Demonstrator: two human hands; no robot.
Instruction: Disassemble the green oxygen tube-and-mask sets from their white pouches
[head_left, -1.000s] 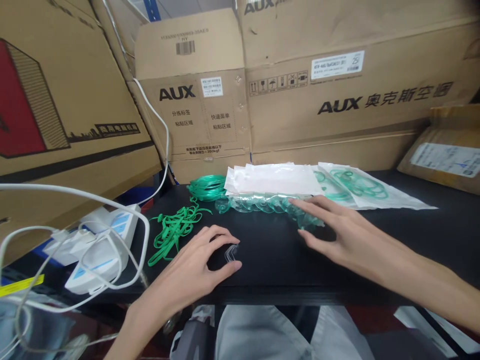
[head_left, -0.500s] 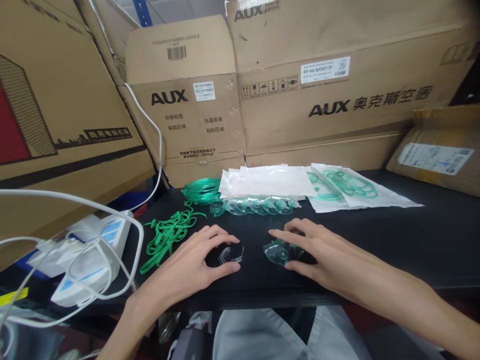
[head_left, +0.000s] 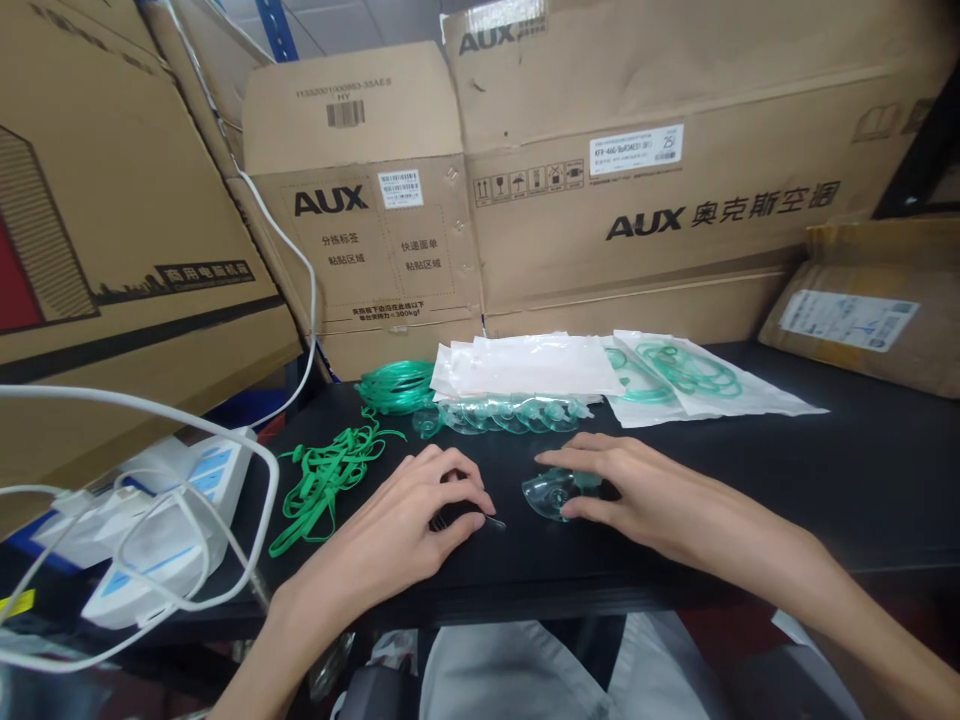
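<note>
My left hand (head_left: 416, 510) rests low over the black table, thumb and forefinger closed together on a thin shiny strip (head_left: 496, 522). Only the strip's tip pokes out past the fingertips; a few more thin strips show dimly under the palm. To the right, my right hand (head_left: 637, 490) holds a clear green oxygen mask (head_left: 551, 495) on the tabletop, thumb at its near edge and fingers over its far side. Part of the mask is hidden by that hand. Left of my left hand lies a tangle of green elastic straps (head_left: 330, 480).
Behind the hands are a row of clear masks (head_left: 510, 415), a coil of green tubing (head_left: 396, 385), white packets (head_left: 525, 365) and bagged tubing (head_left: 690, 375). A power strip (head_left: 169, 540) with white cables stands left. Cardboard boxes (head_left: 540, 270) wall the back.
The fingers of my left hand have closed from spread around the thin strips to a pinch. My right hand stays at the mask with little movement. The view has shifted slightly.
</note>
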